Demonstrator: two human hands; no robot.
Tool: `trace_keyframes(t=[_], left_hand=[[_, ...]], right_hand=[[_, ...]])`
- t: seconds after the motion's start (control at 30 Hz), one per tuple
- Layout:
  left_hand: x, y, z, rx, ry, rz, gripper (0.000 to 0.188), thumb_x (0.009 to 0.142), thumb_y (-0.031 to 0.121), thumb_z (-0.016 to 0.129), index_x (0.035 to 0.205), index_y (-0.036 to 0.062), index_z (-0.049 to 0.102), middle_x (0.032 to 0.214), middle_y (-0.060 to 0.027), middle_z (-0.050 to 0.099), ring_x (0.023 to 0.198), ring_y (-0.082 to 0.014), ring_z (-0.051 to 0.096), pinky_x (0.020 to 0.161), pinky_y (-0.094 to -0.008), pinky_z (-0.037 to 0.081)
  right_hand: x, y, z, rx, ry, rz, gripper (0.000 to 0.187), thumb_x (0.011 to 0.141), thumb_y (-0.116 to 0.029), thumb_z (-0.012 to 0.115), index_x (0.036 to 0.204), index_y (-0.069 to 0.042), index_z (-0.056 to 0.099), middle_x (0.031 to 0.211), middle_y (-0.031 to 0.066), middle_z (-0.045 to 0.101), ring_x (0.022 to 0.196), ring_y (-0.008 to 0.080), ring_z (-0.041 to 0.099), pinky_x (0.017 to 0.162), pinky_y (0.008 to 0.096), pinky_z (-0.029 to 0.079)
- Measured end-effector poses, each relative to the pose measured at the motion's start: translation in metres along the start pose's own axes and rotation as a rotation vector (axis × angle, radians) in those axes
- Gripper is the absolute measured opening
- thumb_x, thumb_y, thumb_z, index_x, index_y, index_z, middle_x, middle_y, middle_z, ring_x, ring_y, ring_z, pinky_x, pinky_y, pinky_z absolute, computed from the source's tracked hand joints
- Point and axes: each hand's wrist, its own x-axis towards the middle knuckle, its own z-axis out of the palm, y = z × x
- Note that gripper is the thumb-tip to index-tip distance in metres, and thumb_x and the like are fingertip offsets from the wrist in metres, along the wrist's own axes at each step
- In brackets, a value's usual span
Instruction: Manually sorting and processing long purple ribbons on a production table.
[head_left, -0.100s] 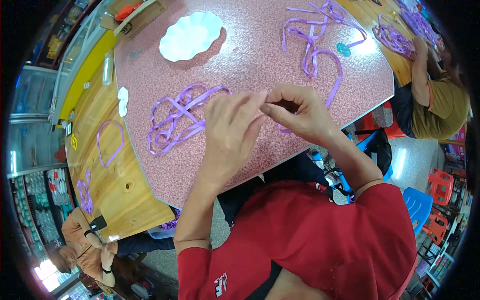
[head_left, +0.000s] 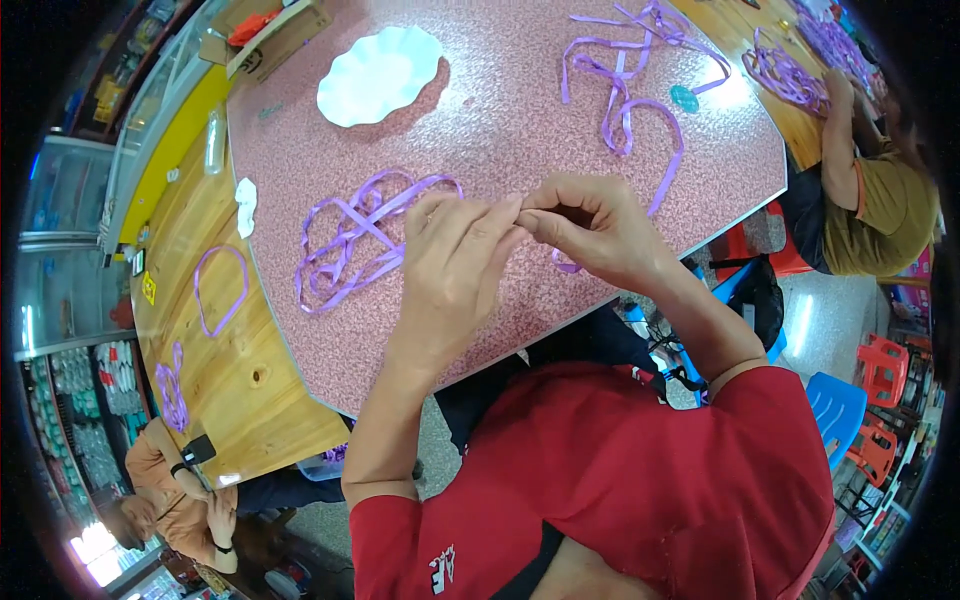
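While your two hands meet above the pink speckled table (head_left: 520,110), your left hand (head_left: 455,265) lies palm down with its fingers stretched toward the right, close together and only slightly curled, their tips touching the tips of your right hand (head_left: 590,235). Your right hand is curled, thumb and forefinger pressed together in a pinch right where the hands meet. A purple ribbon (head_left: 640,150) runs from under that hand up across the table in loops, and a short bit of it shows just below your right palm; whether the pinch actually grips the ribbon you cannot tell from here, since your fingers hide the spot. Your left hand's grip is hidden the same way.

Just left of your left hand lies a tangled pile of purple ribbon loops (head_left: 350,245) on the table, touching or nearly touching your fingers. Farther up sits a white scalloped paper plate (head_left: 378,75), well apart from both hands. A small teal disc (head_left: 685,98) lies beside the upper ribbon. On the wooden table (head_left: 240,370) to your left, a single purple loop (head_left: 220,290) lies flat. Another person's arm (head_left: 835,150) rests at the upper right near more purple ribbon (head_left: 785,75).
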Motion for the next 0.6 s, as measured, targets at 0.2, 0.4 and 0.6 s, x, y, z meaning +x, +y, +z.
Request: trace_keyframes(t=[0.2,0.4,0.6], left_hand=[[0.000,-0.008,-0.013,-0.087,-0.126,0.016,0.017,0.079,0.000,0.067,0.096,0.0017,0.062,0.084,-0.0115,0.060,0.079,-0.0297,0.056,0.074,-0.0386,0.044],[-0.007,-0.009,-0.024,-0.173,-0.257,-0.066,0.011,0.080,0.000,0.066,0.088,0.0006,0.058,0.082,-0.0132,0.058,0.079,-0.0308,0.056,0.075,-0.0391,0.044],[-0.007,-0.001,-0.020,-0.260,-0.271,-0.154,0.008,0.082,0.002,0.063,0.086,0.0011,0.057,0.079,-0.0131,0.056,0.075,-0.0291,0.055,0.071,-0.0369,0.043]], right_hand=[[0.002,0.001,-0.003,-0.216,-0.063,-0.158,0.015,0.088,-0.015,0.066,0.088,0.000,0.063,0.074,0.0032,0.059,0.068,0.0108,0.054,0.059,0.0269,0.043],[0.002,0.007,-0.005,-0.388,-0.105,-0.412,0.013,0.086,-0.013,0.065,0.088,-0.001,0.061,0.078,0.0123,0.059,0.072,0.0274,0.059,0.063,0.0354,0.045],[-0.001,0.002,0.000,-0.319,-0.111,-0.351,0.013,0.087,-0.016,0.063,0.088,-0.002,0.063,0.080,0.0154,0.062,0.077,0.0342,0.060,0.066,0.0409,0.046]])
